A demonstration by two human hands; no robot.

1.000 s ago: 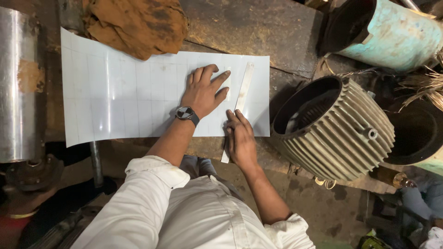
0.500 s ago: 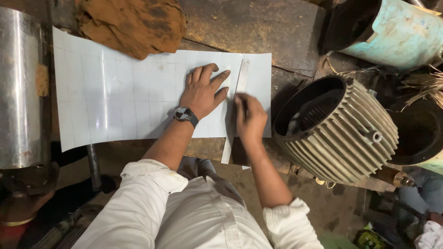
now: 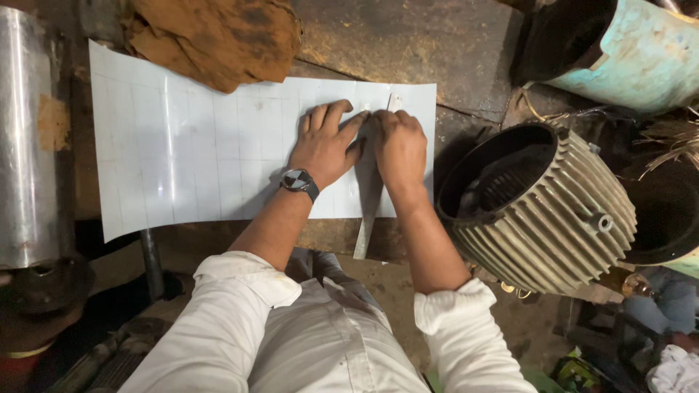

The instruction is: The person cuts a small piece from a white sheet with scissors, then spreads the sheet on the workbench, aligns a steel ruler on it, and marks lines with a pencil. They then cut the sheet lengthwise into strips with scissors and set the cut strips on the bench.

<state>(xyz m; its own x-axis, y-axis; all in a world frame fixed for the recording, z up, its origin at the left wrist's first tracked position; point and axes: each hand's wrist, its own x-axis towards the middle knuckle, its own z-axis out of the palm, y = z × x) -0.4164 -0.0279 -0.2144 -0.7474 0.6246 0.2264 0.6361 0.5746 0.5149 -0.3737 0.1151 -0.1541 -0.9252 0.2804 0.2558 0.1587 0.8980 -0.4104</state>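
The right hand (image 3: 399,149) has slid up the ruler (image 3: 371,196) at frame centre, fingers pressed together on it; the left hand (image 3: 325,145) lies flat, fingers spread, on the white sheet (image 3: 189,153). Firm, even pressure should keep the ruler from slipping.

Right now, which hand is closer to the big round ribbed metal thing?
The right hand. It presses the strip-like ruler on the white sheet, just left of the ribbed motor housing. The left hand lies flat on the sheet, farther from it.
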